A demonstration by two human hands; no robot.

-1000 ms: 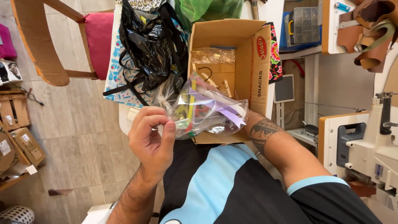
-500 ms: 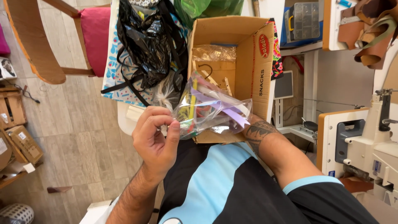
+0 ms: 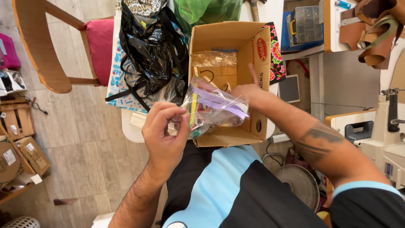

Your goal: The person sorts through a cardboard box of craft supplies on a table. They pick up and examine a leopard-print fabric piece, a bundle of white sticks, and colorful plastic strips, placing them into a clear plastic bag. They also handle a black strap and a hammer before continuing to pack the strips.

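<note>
Pinching the near end of a clear plastic bag (image 3: 215, 107), the left hand (image 3: 164, 135) had thumb and fingers closed on the bunched plastic at the bag's left side. Right hand (image 3: 249, 90) reached in from the right and touched the bag's far end, one finger sticking up; most of its fingers sat behind the plastic, so whether they gripped could not be told. Bag held coloured strips, yellow, green and lilac ones visible through the film. Bag hung in the air over the near edge of an open cardboard box (image 3: 230, 38), just above the person's lap. Inside the box, against the far wall, lay another crumpled clear bag (image 3: 213, 59). Left of the box, touching its left wall, sat a black plastic bag (image 3: 147, 50) on a patterned white-and-blue bag (image 3: 116, 76). A green plastic bag (image 3: 202, 10) showed behind the box's far left corner. Wooden chair with pink cushion (image 3: 99, 42) stood well to the left on the tiled floor. A small fan (image 3: 301, 185) sat low at right, under the right forearm.
</note>
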